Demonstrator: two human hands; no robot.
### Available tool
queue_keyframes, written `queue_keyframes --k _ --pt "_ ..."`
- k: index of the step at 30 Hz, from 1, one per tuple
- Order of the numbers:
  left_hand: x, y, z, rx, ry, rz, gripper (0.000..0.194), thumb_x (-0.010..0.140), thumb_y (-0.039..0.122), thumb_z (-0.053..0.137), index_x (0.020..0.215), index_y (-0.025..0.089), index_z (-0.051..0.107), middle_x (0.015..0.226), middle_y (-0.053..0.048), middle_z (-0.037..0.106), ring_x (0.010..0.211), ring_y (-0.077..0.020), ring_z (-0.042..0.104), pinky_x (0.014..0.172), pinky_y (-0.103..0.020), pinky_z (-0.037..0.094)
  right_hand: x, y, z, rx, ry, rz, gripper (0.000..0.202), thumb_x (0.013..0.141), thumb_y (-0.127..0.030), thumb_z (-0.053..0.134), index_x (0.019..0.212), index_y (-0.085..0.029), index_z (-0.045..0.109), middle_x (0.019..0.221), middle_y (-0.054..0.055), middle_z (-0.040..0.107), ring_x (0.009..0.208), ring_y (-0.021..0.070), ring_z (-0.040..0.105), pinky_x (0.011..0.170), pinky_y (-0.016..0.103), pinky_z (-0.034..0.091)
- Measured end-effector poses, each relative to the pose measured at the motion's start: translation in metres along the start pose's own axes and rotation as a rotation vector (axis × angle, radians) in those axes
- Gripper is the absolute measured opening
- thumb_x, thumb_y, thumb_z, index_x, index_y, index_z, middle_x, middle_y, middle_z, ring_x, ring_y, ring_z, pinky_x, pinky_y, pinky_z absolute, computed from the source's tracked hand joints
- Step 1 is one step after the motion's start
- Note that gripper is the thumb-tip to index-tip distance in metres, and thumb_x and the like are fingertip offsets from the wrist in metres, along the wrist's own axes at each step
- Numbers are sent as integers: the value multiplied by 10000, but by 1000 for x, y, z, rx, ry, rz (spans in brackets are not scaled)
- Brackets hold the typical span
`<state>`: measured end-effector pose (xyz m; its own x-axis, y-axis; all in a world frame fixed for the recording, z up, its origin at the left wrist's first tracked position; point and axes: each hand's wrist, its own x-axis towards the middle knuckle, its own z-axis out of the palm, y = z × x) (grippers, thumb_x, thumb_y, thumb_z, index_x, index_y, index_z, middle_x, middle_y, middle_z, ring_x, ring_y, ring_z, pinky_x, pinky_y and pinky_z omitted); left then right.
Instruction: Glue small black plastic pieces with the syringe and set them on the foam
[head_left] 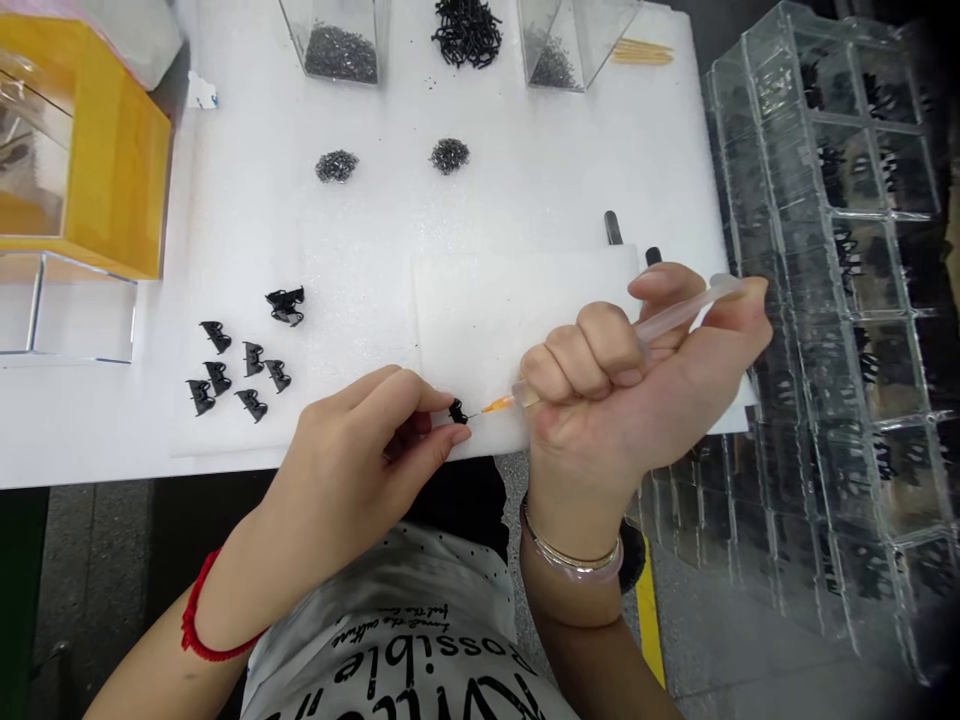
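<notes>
Between the thumb and forefinger of my left hand (375, 440) is a small black plastic part (458, 411), mostly hidden by the fingertips. My right hand (615, 380) is wrapped round a clear syringe (675, 315), its thumb at the plunger end. The syringe's orange needle hub (498, 404) points left, and the thin needle tip is at or very near the black part; I cannot tell whether they touch. To the left lie several similar black parts (253, 358), with a small cluster of them (286, 306) just behind.
Two piles of tiny pieces (337, 166) (450, 156) lie farther back. Beyond them are clear bins (341, 50), a heap of black pieces (466, 32) and wooden sticks (643, 52). Stacked clear compartment trays (817, 300) stand right; a yellow box (120, 150) stands left.
</notes>
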<state>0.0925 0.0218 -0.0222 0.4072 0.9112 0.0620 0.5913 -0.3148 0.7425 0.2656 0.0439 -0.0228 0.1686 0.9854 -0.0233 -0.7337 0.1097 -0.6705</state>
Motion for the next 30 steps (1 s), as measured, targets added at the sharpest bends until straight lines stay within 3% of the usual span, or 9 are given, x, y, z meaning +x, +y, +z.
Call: queue_keyframes --k 5,8,11,14,17,20,23,26,30 --pt "-1 0 0 -3 -3 16 75 817 184 667 868 185 610 684 31 604 537 -87 539 476 -209 441 3 2 3 22 20 -17 464 829 -657 484 717 -241 659 414 -114 110 334 57 21 316 192 81" --pt "0 1 -1 -36 -50 32 84 848 164 620 930 156 612 737 5 602 587 -95 554 518 -213 458 6 -1 -4 41 4 83 457 840 -633 489 790 -227 692 405 -118 143 317 54 37 278 171 103" --pt "2 3 0 -34 -89 36 106 862 175 588 964 150 602 762 -12 612 594 -106 553 523 -225 467 11 -6 -16 146 -133 262 385 843 -543 568 928 -189 693 404 -137 187 296 39 26 241 148 112" --pt "6 6 0 9 -69 27 111 825 202 612 929 164 593 720 3 617 557 -105 551 508 -224 472 15 -9 -24 246 -222 320 414 890 -526 514 963 -155 682 409 -141 193 288 32 15 223 136 102" --pt "6 4 -12 74 8 -24 128 804 221 616 921 173 599 673 18 602 537 -108 552 497 -224 459 15 -11 -23 290 -254 348 475 910 -538 460 965 -123 685 416 -136 176 289 27 19 218 125 98" --pt "3 -5 -36 206 123 -152 140 833 263 599 939 173 611 648 14 575 540 -136 546 498 -258 424 10 -12 -20 278 -170 339 457 910 -522 466 952 -123 685 421 -134 172 306 25 1 232 122 62" --pt "0 -16 -56 344 142 -274 146 834 275 619 933 169 643 687 -9 595 600 -178 571 540 -296 411 6 -11 -17 228 -30 341 442 908 -539 461 916 -156 682 424 -131 152 333 30 -25 264 130 27" --pt "1 -20 -61 420 98 -332 152 839 258 621 948 166 673 778 -39 632 692 -219 611 592 -329 432 6 -10 -14 178 52 345 447 897 -565 457 870 -177 678 425 -128 137 349 37 -27 286 138 23" --pt "6 -18 -63 478 123 -396 268 836 372 641 995 157 663 920 -75 649 810 -271 632 651 -372 460 6 -10 -13 183 103 330 460 894 -570 452 848 -176 685 428 -127 127 355 39 -24 298 143 6"
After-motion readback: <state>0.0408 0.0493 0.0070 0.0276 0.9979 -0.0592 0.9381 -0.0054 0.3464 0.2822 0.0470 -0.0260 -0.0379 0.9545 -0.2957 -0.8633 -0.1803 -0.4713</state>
